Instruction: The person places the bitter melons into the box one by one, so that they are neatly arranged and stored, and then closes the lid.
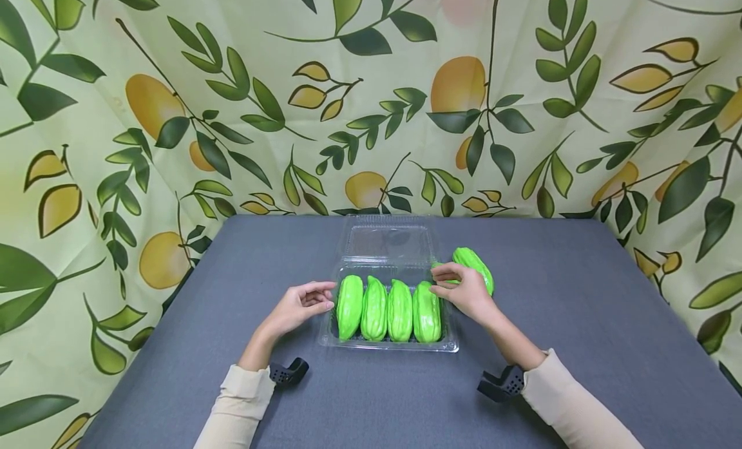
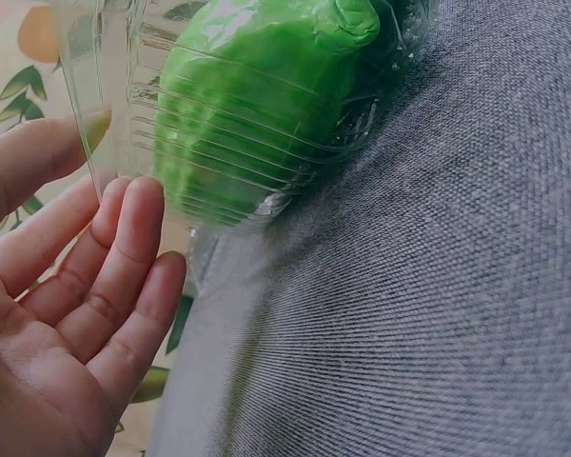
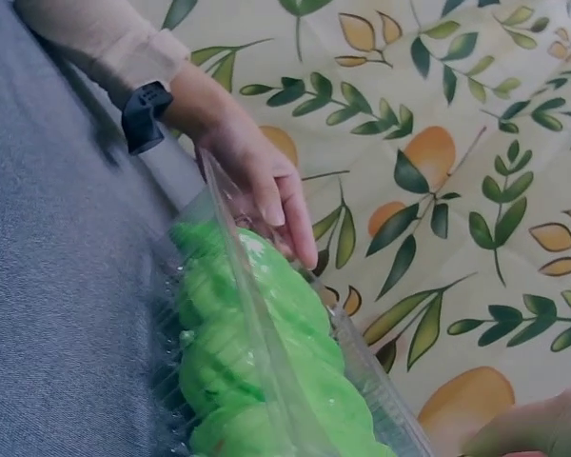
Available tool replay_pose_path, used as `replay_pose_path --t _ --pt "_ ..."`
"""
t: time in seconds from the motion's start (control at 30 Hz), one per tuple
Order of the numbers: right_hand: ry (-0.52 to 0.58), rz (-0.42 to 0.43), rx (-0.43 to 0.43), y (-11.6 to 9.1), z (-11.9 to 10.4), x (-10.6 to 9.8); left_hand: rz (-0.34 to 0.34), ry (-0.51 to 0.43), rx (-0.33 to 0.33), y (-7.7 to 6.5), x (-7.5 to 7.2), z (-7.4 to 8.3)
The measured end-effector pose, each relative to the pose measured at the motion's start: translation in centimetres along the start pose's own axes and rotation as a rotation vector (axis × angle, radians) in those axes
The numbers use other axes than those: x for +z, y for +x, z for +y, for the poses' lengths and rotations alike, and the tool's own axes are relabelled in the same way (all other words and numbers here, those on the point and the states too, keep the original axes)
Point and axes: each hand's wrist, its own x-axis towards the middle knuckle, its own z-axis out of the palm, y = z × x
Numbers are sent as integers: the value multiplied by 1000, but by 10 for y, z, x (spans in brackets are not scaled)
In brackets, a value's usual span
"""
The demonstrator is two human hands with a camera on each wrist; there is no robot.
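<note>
1. The left hand is reaching to the left edge of a clear plastic box. Its thumb and fingers are standing apart, with a gap between them. The fingertips are coming right up to the box's side, but one cannot tell if they are pressing on it.
2. The right hand is hanging over the box's back right corner. Its thumb and fingers are standing apart too. The thumb tip is hiding part of the top of a green gourd; one cannot tell if it is touching.
3. Inside the box, four bumpy green gourds are lying side by side in a row: the first gourd at the left, then the second gourd, the third gourd and the fourth gourd.
4. One more gourd is lying on the table, just behind the right hand. A bit of green is peeking out by that hand's fingers.
5. The clear lid is lying open behind the box.
6. Each wrist is wearing a black gadget next to a cream sleeve.
7. Everything is sitting on a gray table. Behind it, a cloth is showing leaves and orange fruit.
</note>
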Motion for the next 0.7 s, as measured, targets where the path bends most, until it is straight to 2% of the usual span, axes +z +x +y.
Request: replay_pose_path --t 0.23,0.4,0.7 --pt "42 48 53 5 2 -6 -2 7 -18 0 0 3" --pt "116 72 74 8 7 -9 -6 23 -19 0 0 5" --pt "375 28 135 12 13 -20 -3 31 2 0 3 5"
